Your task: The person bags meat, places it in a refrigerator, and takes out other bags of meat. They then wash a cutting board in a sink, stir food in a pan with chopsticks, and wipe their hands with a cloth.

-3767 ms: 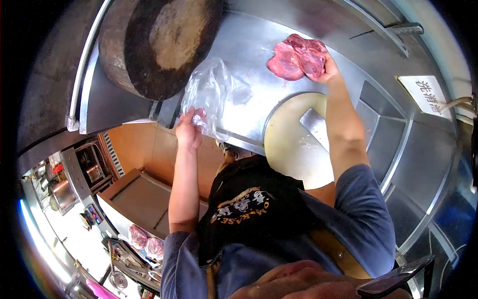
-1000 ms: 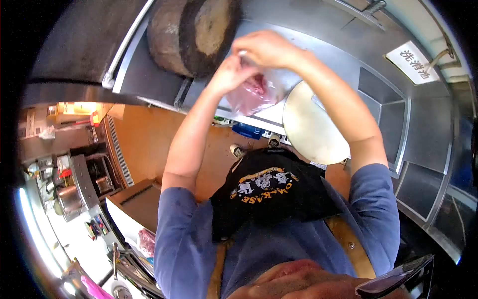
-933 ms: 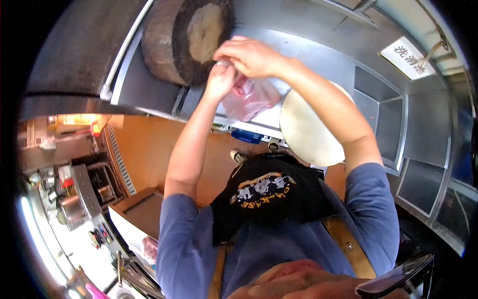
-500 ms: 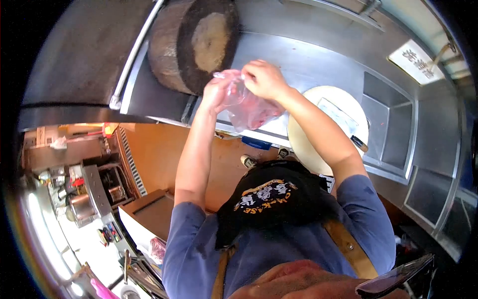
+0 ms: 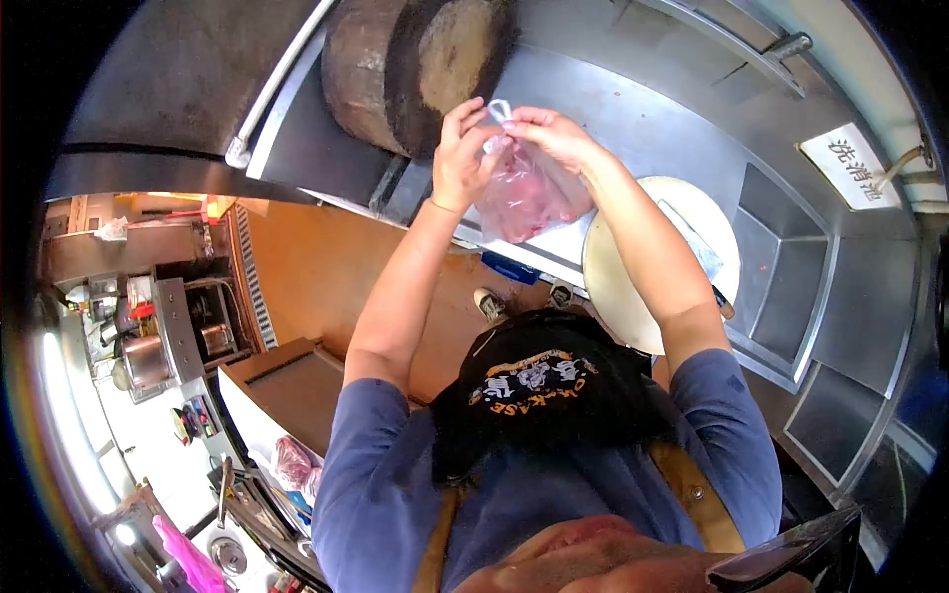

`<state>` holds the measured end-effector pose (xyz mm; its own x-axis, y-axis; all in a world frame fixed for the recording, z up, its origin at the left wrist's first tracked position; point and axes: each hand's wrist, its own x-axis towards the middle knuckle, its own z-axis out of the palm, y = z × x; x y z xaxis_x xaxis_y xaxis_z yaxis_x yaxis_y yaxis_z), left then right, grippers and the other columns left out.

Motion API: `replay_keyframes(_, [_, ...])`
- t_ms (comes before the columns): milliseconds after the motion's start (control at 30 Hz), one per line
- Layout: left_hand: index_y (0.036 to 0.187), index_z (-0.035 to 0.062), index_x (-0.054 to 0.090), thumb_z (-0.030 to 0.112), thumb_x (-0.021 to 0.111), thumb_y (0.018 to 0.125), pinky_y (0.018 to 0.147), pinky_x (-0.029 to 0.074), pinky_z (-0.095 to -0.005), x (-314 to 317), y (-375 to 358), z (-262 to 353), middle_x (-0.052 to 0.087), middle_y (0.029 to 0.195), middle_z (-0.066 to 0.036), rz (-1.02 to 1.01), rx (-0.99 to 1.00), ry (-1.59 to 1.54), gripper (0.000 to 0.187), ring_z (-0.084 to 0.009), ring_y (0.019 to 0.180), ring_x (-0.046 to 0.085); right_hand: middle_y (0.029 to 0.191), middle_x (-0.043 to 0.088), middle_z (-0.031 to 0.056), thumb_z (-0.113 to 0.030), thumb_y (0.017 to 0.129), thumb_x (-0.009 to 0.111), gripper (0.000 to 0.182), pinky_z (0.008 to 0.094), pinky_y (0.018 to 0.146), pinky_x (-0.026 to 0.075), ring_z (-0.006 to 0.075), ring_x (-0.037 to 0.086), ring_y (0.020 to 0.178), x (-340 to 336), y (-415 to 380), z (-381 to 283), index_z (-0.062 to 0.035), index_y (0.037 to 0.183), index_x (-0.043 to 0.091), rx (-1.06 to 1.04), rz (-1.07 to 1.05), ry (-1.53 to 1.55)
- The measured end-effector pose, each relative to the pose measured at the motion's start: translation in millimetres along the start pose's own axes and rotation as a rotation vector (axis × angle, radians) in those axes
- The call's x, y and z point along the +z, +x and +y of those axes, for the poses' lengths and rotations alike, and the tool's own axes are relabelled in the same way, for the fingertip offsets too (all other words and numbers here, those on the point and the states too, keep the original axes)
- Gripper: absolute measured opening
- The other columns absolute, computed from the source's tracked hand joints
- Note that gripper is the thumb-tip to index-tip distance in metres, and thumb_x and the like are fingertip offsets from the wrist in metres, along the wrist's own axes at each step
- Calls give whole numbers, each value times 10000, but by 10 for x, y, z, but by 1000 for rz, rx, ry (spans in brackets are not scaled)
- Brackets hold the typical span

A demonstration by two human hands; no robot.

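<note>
A clear plastic bag [image 5: 529, 203] with pinkish-red contents, which look like raw meat, hangs over the front edge of the steel counter. Its neck is drawn together, and a pale loop of plastic stands up from it. My left hand [image 5: 463, 156] grips the neck from the left, with some fingers raised. On the other side, my right hand [image 5: 559, 138] pinches the plastic near the loop between thumb and fingers. Below my right forearm lies a round cream cutting board [image 5: 623, 287], bearing a cleaver [image 5: 697, 242] partly hidden by the arm.
A thick round wooden chopping block [image 5: 371, 74] stands on the counter [image 5: 633, 119] at the back left. To the right is a steel sink basin [image 5: 791, 267], with a white sign [image 5: 848, 166] on the wall above. A blue object [image 5: 509, 268] sits below the counter edge.
The bag's neck now shows an upright loop, and my fingers have shifted around it. My left hand's fingers have lifted more. The whole view has tilted slightly.
</note>
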<state>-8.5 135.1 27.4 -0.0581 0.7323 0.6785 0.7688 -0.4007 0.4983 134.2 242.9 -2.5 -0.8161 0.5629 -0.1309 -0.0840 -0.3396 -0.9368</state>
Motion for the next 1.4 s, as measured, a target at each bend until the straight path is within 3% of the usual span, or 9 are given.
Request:
replay_keyframes(133, [910, 53, 648, 46, 656, 802, 757, 480, -289, -99, -380, -197, 614, 981, -128, 0, -65, -36, 109, -222, 902, 611, 817, 636, 8, -133, 819, 614, 119, 226, 728, 438, 98, 560, 759, 8, 10, 117, -36, 874, 658, -36, 364, -39])
replay_keyframes(300, [1053, -36, 597, 181, 712, 790, 799, 458, -273, 81, -1660, -785, 622, 1045, -109, 263, -1222, -580, 360, -153, 936, 570, 809, 637, 43, -188, 797, 613, 159, 291, 701, 430, 136, 550, 787, -1184, -55, 944, -49, 832, 681, 230, 784, -322])
replay_keyframes(433, [1387, -17, 258, 379, 788, 685, 1063, 284, -369, 207, -1585, -516, 379, 1363, -222, -212, -797, -194, 964, -315, 1273, 356, 1249, 529, 78, -363, 799, 663, 568, 318, 914, 400, 167, 488, 1107, -968, -373, 1002, -46, 1248, 517, 242, 541, -102])
replay_keyframes(500, [1378, 4, 291, 430, 789, 652, 1100, 218, -404, 297, -1282, -377, 268, 1421, -263, -442, -676, 54, 978, -364, 1342, 228, 1335, 451, 145, -416, 789, 669, 665, 375, 988, 362, 281, 399, 1253, -857, -417, 1191, -68, 1310, 445, 88, 212, -681])
replay_keyframes(900, [1190, 103, 567, 258, 591, 821, 1040, 287, -491, 846, -1230, -405, 483, 1308, -137, -269, -299, 228, 400, -341, 1237, 414, 1264, 518, 184, -281, 897, 550, 404, 299, 1017, 338, 278, 455, 1215, -149, -448, 1222, -57, 1233, 535, -91, 373, -822])
replay_keyframes(967, [1188, 82, 562, 233, 568, 836, 1032, 293, -487, 769, -1171, -350, 490, 1298, -145, -254, -299, 201, 383, -350, 1223, 424, 1277, 516, 150, -230, 865, 596, 523, 333, 1027, 331, 259, 461, 1207, -216, -416, 1105, -20, 1317, 436, 146, 333, 128])
replay_keyframes(1100, [1175, 29, 560, 196, 506, 875, 982, 346, -464, 711, -1135, -349, 532, 1238, -176, -133, -213, 80, 348, -367, 1162, 475, 959, 634, 48, -237, 891, 587, 315, 251, 749, 444, 121, 560, 833, -393, 72, 1025, -3, 1102, 583, 75, 448, -177])
replay_keyframes(1233, [1147, 27, 584, 196, 480, 909, 924, 403, -404, 650, -913, -198, 614, 1112, -154, -56, -271, -37, 310, -307, 1052, 562, 829, 631, -2, -244, 901, 572, 188, 203, 621, 408, 67, 504, 674, -75, 111, 460, -69, 919, 638, 88, 369, -33])
replay_keyframes(1400, [963, -8, 630, 249, 462, 944, 767, 466, -296, 697, -1119, -445, 664, 903, -70, 163, -1020, -787, 308, -157, 804, 590, 672, 532, -19, -179, 914, 526, 132, 203, 493, 362, 74, 451, 563, -734, 58, 1021, -87, 840, 583, 268, 248, 288])
